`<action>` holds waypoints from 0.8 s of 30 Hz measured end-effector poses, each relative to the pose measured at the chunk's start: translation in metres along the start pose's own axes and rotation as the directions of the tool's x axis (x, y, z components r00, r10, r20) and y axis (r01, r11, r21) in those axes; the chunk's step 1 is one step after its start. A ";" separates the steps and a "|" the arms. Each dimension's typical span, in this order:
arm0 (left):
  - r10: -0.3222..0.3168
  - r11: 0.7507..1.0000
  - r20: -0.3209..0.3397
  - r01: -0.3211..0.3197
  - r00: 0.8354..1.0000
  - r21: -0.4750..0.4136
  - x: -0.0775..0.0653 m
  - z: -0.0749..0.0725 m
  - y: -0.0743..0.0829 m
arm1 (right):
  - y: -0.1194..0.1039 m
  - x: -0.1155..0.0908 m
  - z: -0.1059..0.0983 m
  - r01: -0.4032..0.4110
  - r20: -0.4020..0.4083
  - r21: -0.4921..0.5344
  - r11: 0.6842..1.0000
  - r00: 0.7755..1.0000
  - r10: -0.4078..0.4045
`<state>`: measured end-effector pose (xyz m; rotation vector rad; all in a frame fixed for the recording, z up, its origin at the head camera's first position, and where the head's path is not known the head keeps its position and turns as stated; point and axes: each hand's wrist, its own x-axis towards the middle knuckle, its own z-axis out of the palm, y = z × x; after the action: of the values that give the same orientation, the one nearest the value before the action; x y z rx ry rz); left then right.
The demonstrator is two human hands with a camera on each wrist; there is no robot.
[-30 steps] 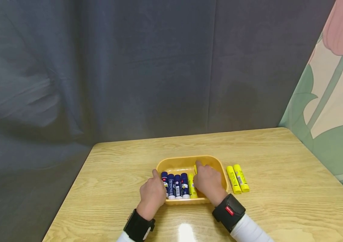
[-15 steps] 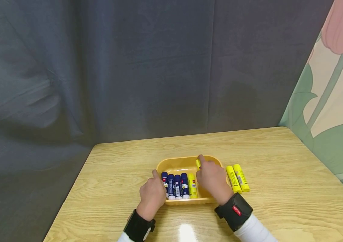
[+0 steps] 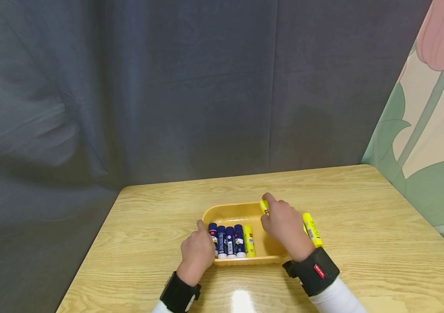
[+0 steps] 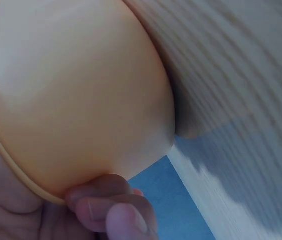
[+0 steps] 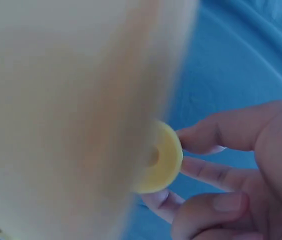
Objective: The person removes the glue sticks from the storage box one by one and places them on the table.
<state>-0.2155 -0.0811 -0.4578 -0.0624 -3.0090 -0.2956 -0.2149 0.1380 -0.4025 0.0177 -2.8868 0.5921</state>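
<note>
A yellow-orange plastic basket (image 3: pixel 222 212) stands on the table, and my left hand (image 3: pixel 198 248) grips its left rim. In the left wrist view, fingers (image 4: pixel 101 192) curl under the rim against the outer wall. Inside lie several blue glue sticks (image 3: pixel 230 241) in a row, with one yellow glue stick (image 3: pixel 249 241) beside them. My right hand (image 3: pixel 284 224) pinches another yellow glue stick (image 3: pixel 264 207) over the basket's right side. The right wrist view shows the round end of the held glue stick (image 5: pixel 168 160) between thumb and fingers, partly behind the blurred basket wall.
To the right of the basket lies a yellow glue stick (image 3: pixel 312 230) on the wooden table (image 3: pixel 159 217); another beside it is mostly hidden by my right hand. A dark curtain (image 3: pixel 206 95) hangs behind the table.
My right hand has lifted the yellow glue stick and moved right and away from me, toward the basket's right rim. The left hand has stayed on the rim.
</note>
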 end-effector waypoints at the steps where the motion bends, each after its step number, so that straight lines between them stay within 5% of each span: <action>1: 0.000 1.000 -0.002 0.000 1.000 0.000 0.000 0.000 0.000 | 0.000 0.000 -0.002 -0.002 0.000 0.002 1.000 1.000 0.002; 24: -0.003 1.000 0.000 0.003 1.000 0.009 0.002 0.001 -0.001 | 0.021 0.003 -0.033 -0.058 0.050 0.030 0.998 0.997 0.056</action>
<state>-0.2175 -0.0815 -0.4588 -0.0572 -3.0107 -0.2829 -0.2125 0.1706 -0.3806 -0.0462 -2.9340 0.6560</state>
